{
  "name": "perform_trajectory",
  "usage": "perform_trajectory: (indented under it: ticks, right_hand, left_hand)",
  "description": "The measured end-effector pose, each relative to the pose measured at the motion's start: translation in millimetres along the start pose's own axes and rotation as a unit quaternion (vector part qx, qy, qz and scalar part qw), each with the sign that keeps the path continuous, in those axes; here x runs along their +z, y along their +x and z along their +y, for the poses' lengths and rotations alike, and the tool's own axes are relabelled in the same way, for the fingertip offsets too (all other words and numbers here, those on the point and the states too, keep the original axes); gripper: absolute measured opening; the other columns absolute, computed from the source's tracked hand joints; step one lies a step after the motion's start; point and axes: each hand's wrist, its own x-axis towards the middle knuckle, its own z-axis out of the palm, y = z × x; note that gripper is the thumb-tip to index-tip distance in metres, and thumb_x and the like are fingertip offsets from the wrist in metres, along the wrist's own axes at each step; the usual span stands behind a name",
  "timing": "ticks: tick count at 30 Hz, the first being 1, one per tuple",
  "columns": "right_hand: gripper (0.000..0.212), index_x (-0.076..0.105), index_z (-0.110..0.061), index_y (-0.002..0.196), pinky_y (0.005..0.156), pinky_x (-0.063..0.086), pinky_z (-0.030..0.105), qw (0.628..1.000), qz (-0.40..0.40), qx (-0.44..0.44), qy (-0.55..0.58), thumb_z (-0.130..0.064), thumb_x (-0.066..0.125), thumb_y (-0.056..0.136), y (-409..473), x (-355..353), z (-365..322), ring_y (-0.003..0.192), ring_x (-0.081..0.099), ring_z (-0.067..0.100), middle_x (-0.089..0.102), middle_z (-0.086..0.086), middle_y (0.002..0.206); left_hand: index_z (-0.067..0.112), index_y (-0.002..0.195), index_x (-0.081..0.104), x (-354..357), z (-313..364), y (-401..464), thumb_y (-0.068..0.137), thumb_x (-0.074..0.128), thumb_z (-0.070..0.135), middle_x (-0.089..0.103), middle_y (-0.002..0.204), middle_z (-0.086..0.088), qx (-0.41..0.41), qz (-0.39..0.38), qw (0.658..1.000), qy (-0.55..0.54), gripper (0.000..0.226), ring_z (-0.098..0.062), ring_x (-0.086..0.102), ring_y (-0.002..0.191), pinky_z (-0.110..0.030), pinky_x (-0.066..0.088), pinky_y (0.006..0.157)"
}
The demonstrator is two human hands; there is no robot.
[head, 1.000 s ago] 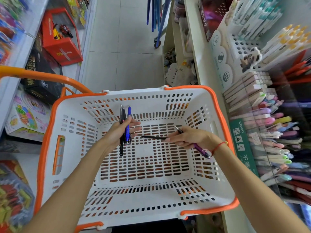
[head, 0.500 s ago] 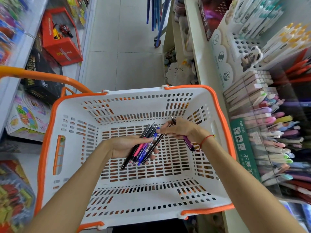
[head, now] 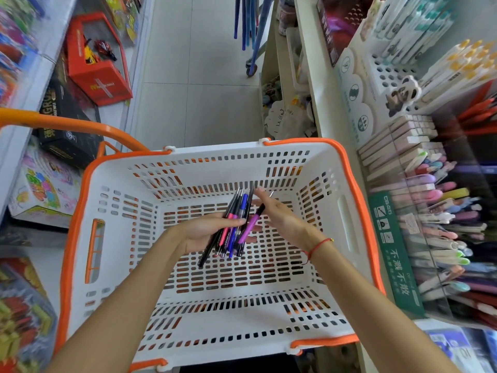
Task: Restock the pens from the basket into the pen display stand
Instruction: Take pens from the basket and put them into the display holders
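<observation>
Shop aisle, basket [head: 349,184] now emptied: left hand [head: 200,230] fingers grip the gathered pens [head: 232,224], right hand [head: 282,219] has added its purple pen, fingers released; display stand [head: 419,205] awaits rightward.

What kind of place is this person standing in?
Most likely a stationery or toy shop: a pen display stand packed with pens on the right, boxed toys on the left shelves, and a shopping basket in the aisle.

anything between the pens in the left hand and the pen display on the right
Only the basket's right wall and the right hand lie between the pens and the display stand; above the rim, nothing visible blocks.
</observation>
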Motion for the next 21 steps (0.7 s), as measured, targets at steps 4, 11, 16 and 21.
perform_trajectory:
  ticks: [4, 11, 16, 21]
  right_hand:
    - [0.053, 0.007, -0.035, 0.154, 0.111, 0.025, 0.029, 0.999, -0.004, -0.046, -0.012, -0.047, 0.017, 0.103, 5, 8, -1, 0.147, 0.017, 0.022, 0.014, 0.001, 0.161]
    - [0.058, 0.005, -0.029, 0.154, 0.117, 0.014, 0.033, 0.99, -0.01, -0.111, -0.081, -0.042, 0.03, 0.103, 12, 6, 15, 0.147, 0.011, 0.023, 0.013, 0.006, 0.156]
    - [0.059, 0.012, -0.018, 0.154, 0.111, 0.026, 0.029, 0.992, 0.033, -0.101, -0.07, -0.038, 0.034, 0.103, -4, -14, 9, 0.144, 0.026, 0.023, 0.025, 0.005, 0.157]
    - [0.094, 0.014, -0.022, 0.153, 0.122, 0.009, 0.047, 0.8, 0.079, -0.295, -0.517, -0.014, 0.072, 0.08, -7, -27, 4, 0.148, 0.014, 0.018, 0.022, 0.002, 0.159]
  left_hand:
    - [0.02, 0.123, 0.051, 3, 0, -2, 0.099, 0.048, 0.024, 0.076, 0.095, 0.003, -0.008, -0.032, 0.999, 0.004, 0.025, -0.013, 0.071, 0.094, -0.036, 0.054, 0.089]
    - [0.01, 0.113, 0.059, -5, -3, 3, 0.084, 0.066, 0.027, 0.067, 0.1, -0.006, -0.017, -0.028, 0.998, 0.045, 0.034, -0.02, 0.064, 0.093, -0.043, 0.05, 0.096]
    - [0.009, 0.108, 0.058, -15, -2, 1, 0.09, 0.064, 0.024, 0.06, 0.091, -0.001, -0.038, -0.08, 0.996, 0.002, 0.024, -0.014, 0.059, 0.082, -0.036, 0.051, 0.083]
    - [0.005, 0.109, 0.058, -19, -1, -4, 0.093, 0.058, 0.017, 0.061, 0.086, -0.001, -0.079, -0.134, 0.986, -0.058, 0.02, -0.012, 0.061, 0.075, -0.029, 0.055, 0.073]
